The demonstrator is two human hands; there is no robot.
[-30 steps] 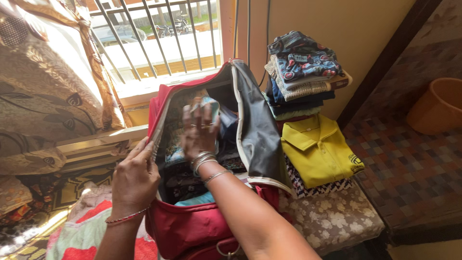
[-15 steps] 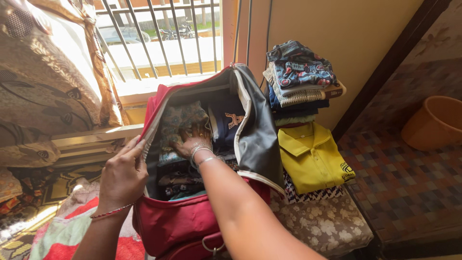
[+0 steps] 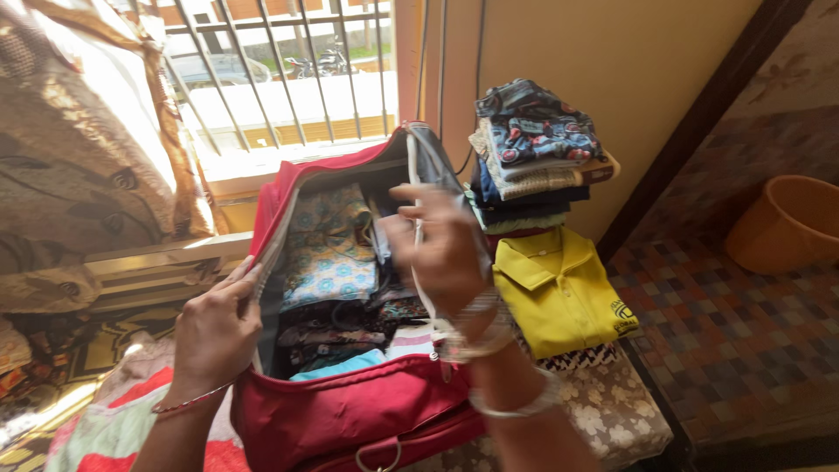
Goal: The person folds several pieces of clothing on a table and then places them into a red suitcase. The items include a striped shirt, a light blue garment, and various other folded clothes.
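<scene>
Room: barred window at the back, tan wall, tiled floor with an orange tub off to the side
Bag: red travel bag sits open on a floral cushion, already mostly stuffed with folded clothes
Left hand: curled tight on the bag's left rim, pulling it wide
Right hand: blurry, fingers closed on the grey flap
Left to pack, probably: yellow polo and the folded stack just beside the bag

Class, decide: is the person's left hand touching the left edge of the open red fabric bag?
Touching. The head view shows the left hand with fingers curled over the left rim of the red fabric bag, holding it open, with no gap visible.
</scene>
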